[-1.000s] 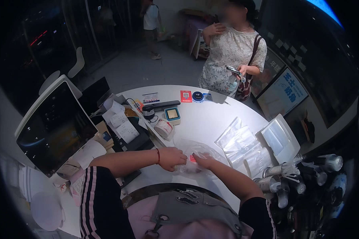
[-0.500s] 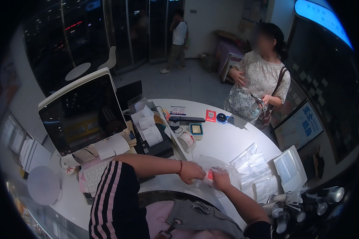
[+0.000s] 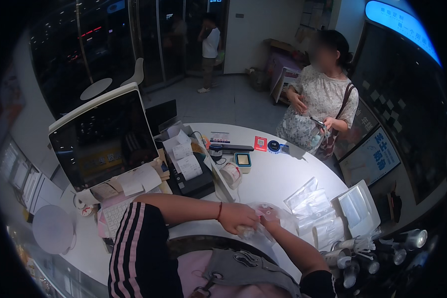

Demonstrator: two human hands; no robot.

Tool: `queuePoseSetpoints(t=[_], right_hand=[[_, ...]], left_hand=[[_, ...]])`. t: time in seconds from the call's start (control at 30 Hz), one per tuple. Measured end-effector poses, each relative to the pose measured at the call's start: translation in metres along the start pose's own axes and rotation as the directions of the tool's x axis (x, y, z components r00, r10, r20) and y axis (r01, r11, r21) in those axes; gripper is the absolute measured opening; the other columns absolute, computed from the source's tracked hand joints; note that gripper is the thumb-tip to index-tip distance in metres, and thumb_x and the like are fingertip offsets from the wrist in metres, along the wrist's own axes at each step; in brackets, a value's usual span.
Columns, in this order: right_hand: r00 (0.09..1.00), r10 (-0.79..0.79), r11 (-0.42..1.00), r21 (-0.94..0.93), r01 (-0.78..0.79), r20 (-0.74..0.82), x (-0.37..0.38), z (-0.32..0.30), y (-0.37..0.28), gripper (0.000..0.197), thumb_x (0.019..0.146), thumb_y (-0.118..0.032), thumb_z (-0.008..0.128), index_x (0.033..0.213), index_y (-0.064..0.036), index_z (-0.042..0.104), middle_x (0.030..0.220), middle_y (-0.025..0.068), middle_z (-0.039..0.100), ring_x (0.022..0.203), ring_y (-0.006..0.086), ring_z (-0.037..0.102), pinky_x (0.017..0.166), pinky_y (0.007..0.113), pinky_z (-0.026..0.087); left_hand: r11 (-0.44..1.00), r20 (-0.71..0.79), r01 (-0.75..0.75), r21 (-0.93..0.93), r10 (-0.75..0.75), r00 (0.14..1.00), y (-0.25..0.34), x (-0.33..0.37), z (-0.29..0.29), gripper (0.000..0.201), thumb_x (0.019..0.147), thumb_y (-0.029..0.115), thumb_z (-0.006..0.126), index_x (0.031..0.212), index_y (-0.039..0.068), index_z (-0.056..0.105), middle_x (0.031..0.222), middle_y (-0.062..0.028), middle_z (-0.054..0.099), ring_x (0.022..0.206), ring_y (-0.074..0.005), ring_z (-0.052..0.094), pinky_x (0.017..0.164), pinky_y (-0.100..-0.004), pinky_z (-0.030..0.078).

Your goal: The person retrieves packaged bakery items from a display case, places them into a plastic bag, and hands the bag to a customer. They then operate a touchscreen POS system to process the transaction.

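Note:
My left hand (image 3: 237, 217) is closed at the near left side of a clear plastic bag (image 3: 288, 218), its fingers curled round the gathered film. A small pale lump (image 3: 245, 231) shows under those fingers; I cannot make out what it is. My right hand (image 3: 269, 217) is at the same bag, just right of the left one, with film lying over it. Its fingers are blurred behind the plastic, and a pinkish patch with small light spots shows there. Both hands are above the white counter (image 3: 298, 171), near its inner edge.
Flat clear bags (image 3: 310, 203) and a white holder (image 3: 358, 208) lie to the right, beside straws and clear containers (image 3: 370, 263). A monitor (image 3: 102, 141), keyboard (image 3: 116, 213) and receipt printer (image 3: 191, 174) fill the left. A paper roll (image 3: 231, 174) stands ahead. A person (image 3: 320, 94) waits across the counter.
The bag has been drawn up and bunched closer round my hands. The red label seen between them is no longer visible. The far person by the door has moved slightly left.

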State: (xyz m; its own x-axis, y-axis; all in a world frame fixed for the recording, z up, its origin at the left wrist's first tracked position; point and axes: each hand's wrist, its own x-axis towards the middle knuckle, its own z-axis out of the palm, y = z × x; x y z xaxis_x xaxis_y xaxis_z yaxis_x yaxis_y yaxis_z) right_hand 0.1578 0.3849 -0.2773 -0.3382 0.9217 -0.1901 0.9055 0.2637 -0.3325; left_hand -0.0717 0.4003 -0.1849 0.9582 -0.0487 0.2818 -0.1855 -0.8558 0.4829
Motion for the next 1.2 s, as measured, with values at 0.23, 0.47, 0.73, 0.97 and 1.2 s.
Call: queuePoseSetpoints(t=[0.23,0.47,0.73,0.97,1.2], right_hand=[[0.99,-0.14,0.981,-0.134,0.14,0.01,-0.014,0.02,0.028,0.032,0.086,-0.022,0.054,0.115,-0.0109,0.06,0.12,0.0145,0.06,0.115,0.0323,0.054,0.102,0.042,0.039],[0.997,-0.055,0.998,-0.003,0.055,0.045,-0.013,0.04,0.047,0.037,0.089,-0.03,0.052,0.122,-0.0132,0.059,0.126,0.013,0.058,0.122,0.0299,0.051,0.105,0.042,0.036],[0.953,-0.049,0.998,-0.033,0.061,0.297,0.01,0.047,0.067,0.053,0.091,-0.044,0.049,0.137,-0.0177,0.049,0.141,0.0097,0.049,0.13,0.0274,0.044,0.111,0.041,0.03],[0.99,-0.045,0.999,0.002,0.045,0.136,-0.002,0.058,0.066,0.053,0.091,-0.051,0.045,0.132,-0.0175,0.054,0.138,0.01,0.051,0.129,0.0286,0.045,0.107,0.042,0.034],[0.953,0.079,0.997,-0.049,-0.068,0.292,-0.006,0.029,0.042,0.057,0.089,-0.051,0.053,0.136,-0.0195,0.051,0.142,0.0101,0.047,0.132,0.0296,0.042,0.111,0.041,0.03]], left_hand=[[0.981,0.129,0.143,0.129,-0.16,0.979,0.008,-0.014,-0.019,0.044,0.066,0.019,0.072,0.107,0.007,0.059,0.103,-0.0129,0.057,0.095,-0.0332,0.057,0.08,-0.0433,0.047],[0.967,0.121,0.202,0.153,-0.221,0.968,0.007,-0.023,-0.019,0.043,0.066,0.019,0.072,0.106,0.007,0.06,0.102,-0.0116,0.057,0.093,-0.0331,0.057,0.079,-0.0436,0.048],[0.966,0.092,0.2,0.163,-0.216,0.972,0.009,-0.03,-0.02,0.041,0.066,0.02,0.072,0.104,0.007,0.061,0.1,-0.0113,0.057,0.09,-0.033,0.058,0.076,-0.044,0.048],[0.957,0.121,0.2,0.212,-0.229,0.966,0.01,-0.036,-0.02,0.041,0.065,0.02,0.071,0.102,0.007,0.061,0.097,-0.0105,0.057,0.088,-0.0323,0.058,0.075,-0.0441,0.048],[0.91,0.227,0.213,0.356,-0.305,0.925,0.017,-0.029,-0.035,0.036,0.066,0.022,0.071,0.097,0.008,0.062,0.095,-0.0083,0.057,0.088,-0.0303,0.058,0.074,-0.0432,0.048]])
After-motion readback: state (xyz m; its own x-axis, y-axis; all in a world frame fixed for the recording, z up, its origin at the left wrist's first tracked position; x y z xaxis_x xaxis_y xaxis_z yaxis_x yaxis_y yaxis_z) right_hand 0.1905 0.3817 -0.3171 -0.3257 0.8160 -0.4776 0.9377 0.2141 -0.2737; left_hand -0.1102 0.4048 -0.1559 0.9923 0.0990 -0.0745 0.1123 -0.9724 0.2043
